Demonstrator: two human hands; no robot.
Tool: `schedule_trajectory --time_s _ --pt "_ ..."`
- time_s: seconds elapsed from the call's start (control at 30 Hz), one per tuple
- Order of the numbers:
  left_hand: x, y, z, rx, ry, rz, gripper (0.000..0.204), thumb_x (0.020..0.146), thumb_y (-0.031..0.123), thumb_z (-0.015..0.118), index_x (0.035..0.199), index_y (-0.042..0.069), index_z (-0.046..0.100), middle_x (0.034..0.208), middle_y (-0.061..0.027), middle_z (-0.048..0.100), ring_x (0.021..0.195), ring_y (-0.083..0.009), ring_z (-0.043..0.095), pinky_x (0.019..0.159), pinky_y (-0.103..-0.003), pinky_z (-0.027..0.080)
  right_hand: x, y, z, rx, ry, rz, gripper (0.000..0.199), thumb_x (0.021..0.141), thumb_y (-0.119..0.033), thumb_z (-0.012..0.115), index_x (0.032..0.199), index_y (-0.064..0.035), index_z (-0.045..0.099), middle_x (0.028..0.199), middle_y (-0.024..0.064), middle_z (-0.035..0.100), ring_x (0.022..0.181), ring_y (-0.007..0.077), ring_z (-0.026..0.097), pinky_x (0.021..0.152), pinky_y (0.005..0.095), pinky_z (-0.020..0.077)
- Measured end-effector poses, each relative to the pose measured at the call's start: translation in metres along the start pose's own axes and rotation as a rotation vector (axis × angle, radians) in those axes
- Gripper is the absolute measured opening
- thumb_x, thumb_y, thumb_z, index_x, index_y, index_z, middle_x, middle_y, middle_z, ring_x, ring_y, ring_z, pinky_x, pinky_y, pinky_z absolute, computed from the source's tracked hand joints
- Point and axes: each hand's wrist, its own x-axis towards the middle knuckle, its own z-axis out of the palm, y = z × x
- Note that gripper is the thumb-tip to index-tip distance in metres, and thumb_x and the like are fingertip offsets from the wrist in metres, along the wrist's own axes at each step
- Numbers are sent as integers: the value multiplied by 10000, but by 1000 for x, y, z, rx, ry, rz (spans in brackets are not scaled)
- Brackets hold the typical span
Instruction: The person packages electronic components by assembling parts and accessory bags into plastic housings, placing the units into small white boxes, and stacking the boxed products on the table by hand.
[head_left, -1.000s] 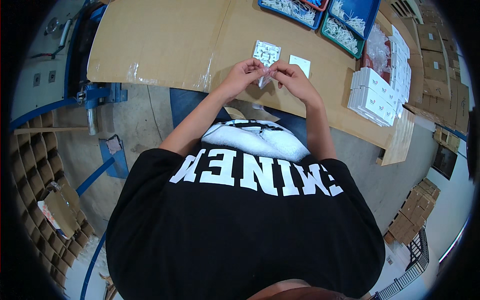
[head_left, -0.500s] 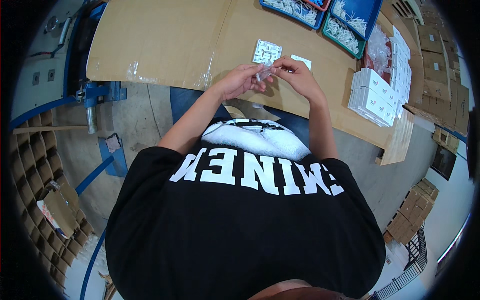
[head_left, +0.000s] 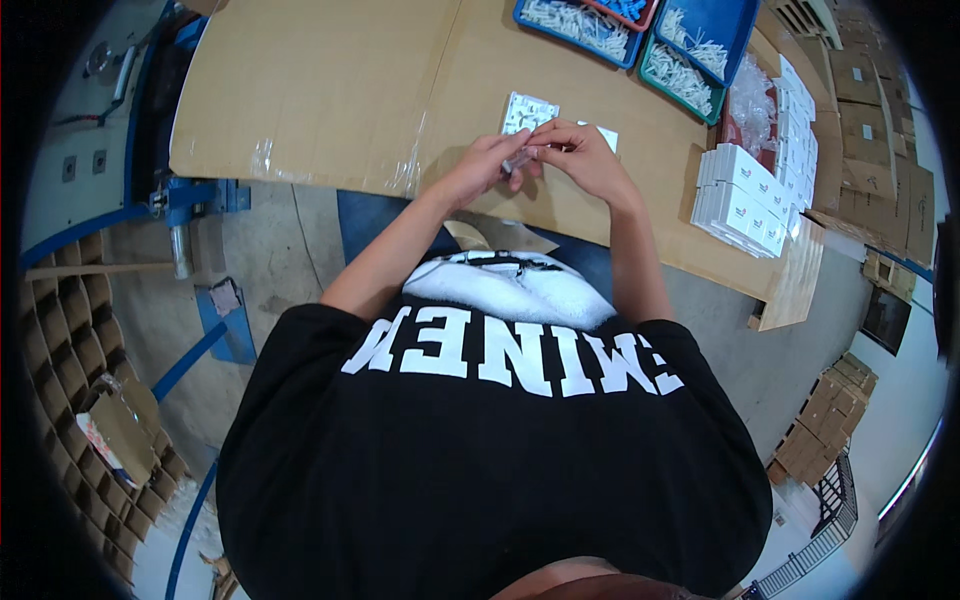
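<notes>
A small clear plastic bag [head_left: 516, 160] is held up between my hands, just above the near part of the cardboard-covered table. My left hand [head_left: 478, 172] is closed on its lower left side. The fingertips of my right hand [head_left: 588, 162] pinch at the bag's upper end. Whatever may be in the bag is too small to make out. Right behind my hands lies a white square plate [head_left: 528, 112] with raised parts on its face, partly covered by the fingers. A second flat white piece [head_left: 607, 137] shows from behind my right hand.
At the far right, a blue tray [head_left: 574, 47] and a green tray [head_left: 672, 93] hold small white pieces; another blue tray [head_left: 728, 28] overlaps the green one. A red tray holds blue pieces. Clear bags [head_left: 752, 98] and stacked white boxes [head_left: 738, 205] line the table's right side.
My hands have come closer together round the bag. The right fingers have moved left, over the plate's near edge. The whole view has shifted slightly.
</notes>
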Motion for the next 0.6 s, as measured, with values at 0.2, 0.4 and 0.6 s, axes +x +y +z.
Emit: schedule_trajectory --time_s 0.2,0.4,0.6 --pt "-1 -15 -6 -148 36 -1 529 1062 525 443 1127 37 638 862 -29 619 657 -98 507 633 -251 428 9 14 -5 -14 15 7 155 908 -61 712 1047 -23 769 965 29 715 847 114 640 738 251 495" --pt "-6 -31 -33 -429 -135 -97 586 1059 537 425 1373 58 551 970 -14 619 766 -105 574 785 -290 508 52 40 -51 32 155 88 197 924 -90 659 1080 -17 753 883 42 740 754 109 652 697 271 521" --pt "-11 -44 -66 -732 -267 -130 555 1073 464 426 1463 73 478 1290 -73 648 1146 -258 634 1045 -478 466 123 73 -116 -481 567 -32 207 913 -175 655 1064 -76 757 941 130 758 861 235 734 762 342 555"
